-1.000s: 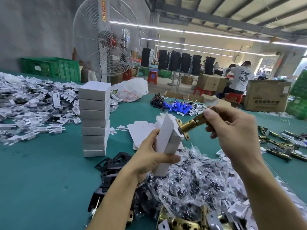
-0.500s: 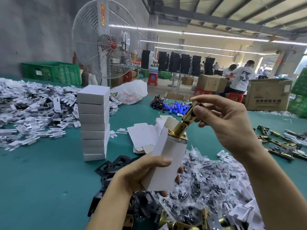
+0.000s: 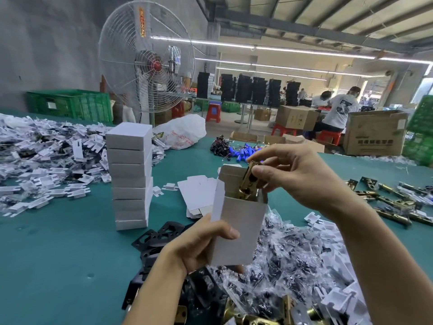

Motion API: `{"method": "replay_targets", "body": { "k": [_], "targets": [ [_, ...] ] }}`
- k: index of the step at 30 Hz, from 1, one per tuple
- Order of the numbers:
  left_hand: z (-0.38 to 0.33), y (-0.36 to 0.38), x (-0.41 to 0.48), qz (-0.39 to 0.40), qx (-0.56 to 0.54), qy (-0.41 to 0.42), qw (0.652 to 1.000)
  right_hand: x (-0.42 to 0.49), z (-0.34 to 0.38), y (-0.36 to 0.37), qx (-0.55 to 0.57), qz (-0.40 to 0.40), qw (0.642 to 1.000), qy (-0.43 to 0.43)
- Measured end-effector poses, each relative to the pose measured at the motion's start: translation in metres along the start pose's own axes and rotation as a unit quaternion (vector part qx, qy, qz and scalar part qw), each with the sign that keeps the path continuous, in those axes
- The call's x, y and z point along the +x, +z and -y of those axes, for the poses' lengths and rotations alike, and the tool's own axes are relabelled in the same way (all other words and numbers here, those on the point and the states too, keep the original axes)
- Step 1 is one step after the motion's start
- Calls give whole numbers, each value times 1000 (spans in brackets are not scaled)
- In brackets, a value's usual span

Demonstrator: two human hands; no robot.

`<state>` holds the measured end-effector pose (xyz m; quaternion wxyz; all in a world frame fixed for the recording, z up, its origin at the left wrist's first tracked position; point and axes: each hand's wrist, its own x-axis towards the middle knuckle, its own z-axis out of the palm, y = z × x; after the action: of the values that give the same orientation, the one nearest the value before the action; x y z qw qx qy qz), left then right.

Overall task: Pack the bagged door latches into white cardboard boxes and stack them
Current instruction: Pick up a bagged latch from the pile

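Gripping box (image 3: 239,233) in left hand (image 3: 199,247), pinching latch (image 3: 249,181) in right hand (image 3: 297,177), half sunk in the open top, over surface's (image 3: 58,254) near edge. Might snag the flap (image 3: 218,200) if tilted, buckling thin card.

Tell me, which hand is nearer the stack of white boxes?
Left. The left hand grips an open box right of the stack; the right hand, pinching the latch, is farther right.

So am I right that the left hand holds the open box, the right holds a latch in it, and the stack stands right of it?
No: the head view shows the stack left of the box. The left hand holds the box, the right hand the latch in it.
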<state>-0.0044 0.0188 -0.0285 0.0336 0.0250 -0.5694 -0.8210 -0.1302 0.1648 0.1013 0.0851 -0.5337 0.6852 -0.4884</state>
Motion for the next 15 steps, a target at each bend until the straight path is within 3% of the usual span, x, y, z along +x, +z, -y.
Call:
{"method": "replay_targets", "body": {
  "k": [7, 15],
  "targets": [
    [6, 10, 13, -93, 74, 117, 986, 1, -9, 7, -157, 37, 987, 17],
    [10, 13, 15, -150, 76, 144, 975, 10, -5, 2, -247, 55, 966, 48]
  ]
}}
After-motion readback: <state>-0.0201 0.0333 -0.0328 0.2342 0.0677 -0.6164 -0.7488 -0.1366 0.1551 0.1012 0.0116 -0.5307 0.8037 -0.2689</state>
